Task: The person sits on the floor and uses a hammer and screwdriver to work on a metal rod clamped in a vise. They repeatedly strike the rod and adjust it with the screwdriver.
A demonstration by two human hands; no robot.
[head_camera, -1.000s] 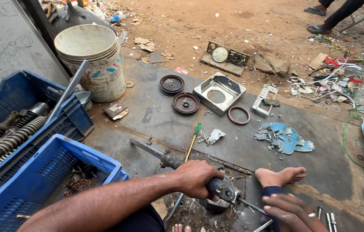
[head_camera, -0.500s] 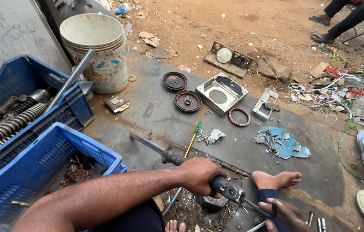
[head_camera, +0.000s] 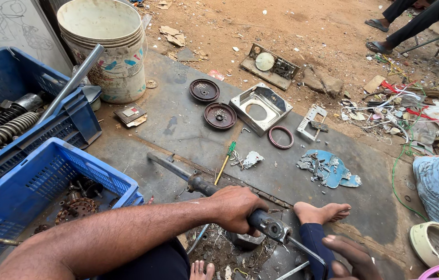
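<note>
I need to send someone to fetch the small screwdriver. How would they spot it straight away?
Start at the grey mat on the ground. Just beyond the long dark shaft gripped by the left hand lies the screwdriver. It is thin, with a yellowish shank and green handle, unlike the round metal parts nearby.

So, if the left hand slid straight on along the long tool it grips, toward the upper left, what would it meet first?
The left hand is wrapped around the long metal tool. Going that way, it would probably meet the tool's thicker collar first. Beyond that, the dark mat looks free, though depth is unclear.
</note>
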